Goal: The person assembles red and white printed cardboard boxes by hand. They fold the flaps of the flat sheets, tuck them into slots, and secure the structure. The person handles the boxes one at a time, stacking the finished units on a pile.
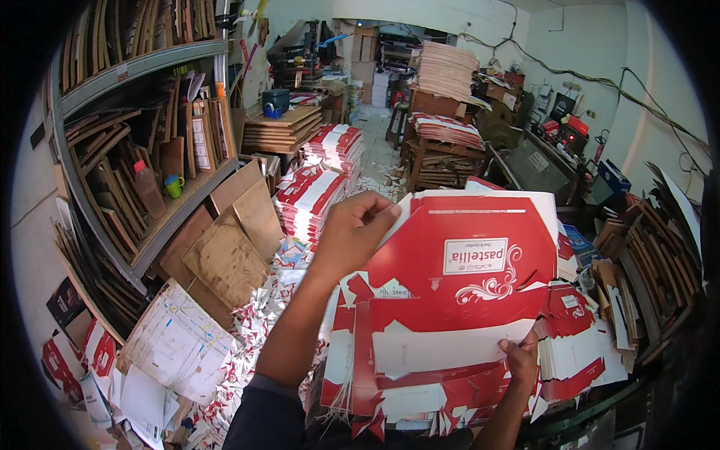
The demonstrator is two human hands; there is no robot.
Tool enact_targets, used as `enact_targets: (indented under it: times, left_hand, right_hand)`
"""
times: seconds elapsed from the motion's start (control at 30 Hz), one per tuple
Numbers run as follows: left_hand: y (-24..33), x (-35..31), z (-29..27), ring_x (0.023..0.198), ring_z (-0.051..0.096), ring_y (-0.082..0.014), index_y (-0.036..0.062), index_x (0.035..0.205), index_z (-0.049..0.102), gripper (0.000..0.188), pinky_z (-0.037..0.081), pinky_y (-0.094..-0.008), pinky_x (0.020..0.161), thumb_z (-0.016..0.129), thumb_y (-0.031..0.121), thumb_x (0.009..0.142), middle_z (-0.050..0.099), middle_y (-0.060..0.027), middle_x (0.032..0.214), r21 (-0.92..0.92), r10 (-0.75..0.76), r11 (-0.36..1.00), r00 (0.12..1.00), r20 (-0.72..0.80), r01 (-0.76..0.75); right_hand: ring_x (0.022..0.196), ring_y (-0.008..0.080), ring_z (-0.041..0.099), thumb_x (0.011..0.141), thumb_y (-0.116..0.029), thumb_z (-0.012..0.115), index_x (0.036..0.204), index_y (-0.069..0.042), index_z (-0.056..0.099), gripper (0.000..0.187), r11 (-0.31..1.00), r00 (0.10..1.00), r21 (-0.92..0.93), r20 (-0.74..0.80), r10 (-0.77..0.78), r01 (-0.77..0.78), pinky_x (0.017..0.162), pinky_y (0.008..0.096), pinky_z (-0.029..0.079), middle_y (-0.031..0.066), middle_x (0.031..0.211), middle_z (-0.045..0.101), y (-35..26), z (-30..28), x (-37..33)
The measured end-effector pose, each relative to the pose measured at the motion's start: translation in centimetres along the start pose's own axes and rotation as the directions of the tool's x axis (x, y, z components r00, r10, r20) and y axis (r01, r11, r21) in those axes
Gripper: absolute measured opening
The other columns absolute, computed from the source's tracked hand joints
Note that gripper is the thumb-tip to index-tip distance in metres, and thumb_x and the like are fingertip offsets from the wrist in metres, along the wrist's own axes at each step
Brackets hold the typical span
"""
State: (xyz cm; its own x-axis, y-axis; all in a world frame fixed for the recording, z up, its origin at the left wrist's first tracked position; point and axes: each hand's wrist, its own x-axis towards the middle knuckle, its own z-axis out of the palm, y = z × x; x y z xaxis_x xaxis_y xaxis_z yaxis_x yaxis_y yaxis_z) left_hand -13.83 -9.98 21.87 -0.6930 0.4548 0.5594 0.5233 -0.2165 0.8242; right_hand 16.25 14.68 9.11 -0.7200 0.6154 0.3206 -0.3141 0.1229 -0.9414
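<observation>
Upright in front of me is a red and white printed cardboard box blank (pixel 420 255), with a white label and scroll pattern. My left hand (pixel 361 229) pinches its upper left corner, where a white waste edge shows. Lower right, my right hand (pixel 521 358) grips the white lower flap with the thumb on top; its other fingers are behind the card. Below lies a pile of similar red and white blanks (pixel 352 375) with ragged white offcuts among them. More cut blanks (pixel 574 352) are stacked beside my right hand.
Scraps of red and white card (pixel 259 337) cover the floor at the left. A metal shelf (pixel 187 217) of wooden boards stands there. Stacked printed sheets (pixel 311 199) are ahead; a tall pile of pale sheets (pixel 446 71) stands farther back. Boards (pixel 652 262) lean at the right.
</observation>
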Motion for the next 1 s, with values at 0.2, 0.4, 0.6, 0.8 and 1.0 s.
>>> enact_targets:
  times: [0.2,0.4,0.6,0.8,1.0]
  left_hand:
    - [-1.0,0.5,-8.8,0.088,0.061,-0.0137,-0.0003,0.106,0.066,0.020,0.049,-0.0304,0.080,0.067,0.013,0.091,0.067,-0.0063,0.095,0.371,0.175,0.928,0.917,-0.357,-0.032]
    - [-2.1,-1.4,-5.8,0.134,0.042,-0.0264,0.0018,0.151,0.027,0.081,0.039,-0.0379,0.108,0.073,0.029,0.091,0.039,-0.0204,0.147,0.205,0.133,0.976,0.933,-0.333,-0.066]
    - [-1.2,-4.8,2.5,0.120,0.055,-0.0172,0.0058,0.151,0.030,0.079,0.048,-0.0340,0.099,0.075,0.027,0.090,0.053,-0.0096,0.134,-0.371,0.025,0.916,0.900,0.435,0.154]
    - [-1.4,-5.5,4.7,0.111,0.059,-0.0142,0.0037,0.140,0.043,0.058,0.049,-0.0339,0.098,0.072,0.016,0.092,0.060,-0.0083,0.123,-0.525,-0.064,0.817,0.941,0.332,0.240]
    - [-3.0,-5.8,3.8,0.107,0.066,-0.0237,0.0006,0.135,0.047,0.044,0.049,-0.0395,0.099,0.060,0.015,0.096,0.065,-0.0114,0.118,-0.616,-0.072,0.748,0.953,0.294,0.247]
  right_hand:
    - [0.094,0.0193,0.067,0.070,-0.012,0.083,0.121,-0.001,0.061,0.056,0.998,0.997,0.038,-0.062,-0.052,0.055,0.087,0.0344,0.051,0.0075,0.106,0.070,0.6,-1.3,-0.2]
    - [0.098,0.0200,0.066,0.070,-0.012,0.083,0.121,-0.001,0.061,0.057,0.998,1.000,0.067,-0.026,-0.002,0.004,0.091,0.0352,0.050,0.0084,0.109,0.070,1.8,-1.8,0.2]
    - [0.100,0.0204,0.066,0.071,-0.009,0.080,0.123,-0.002,0.059,0.056,0.998,1.000,0.068,-0.016,0.007,-0.006,0.093,0.0354,0.049,0.0084,0.110,0.069,2.6,-1.7,0.9]
    - [0.101,0.0220,0.066,0.072,-0.013,0.081,0.126,0.000,0.057,0.060,0.999,0.995,0.036,-0.100,-0.030,0.033,0.094,0.0360,0.049,0.0103,0.112,0.068,2.8,-0.6,0.5]
    - [0.095,0.0184,0.066,0.077,-0.013,0.081,0.118,0.000,0.061,0.047,0.999,0.989,0.015,-0.139,-0.045,0.048,0.089,0.0332,0.050,0.0083,0.105,0.069,2.3,1.3,0.6]
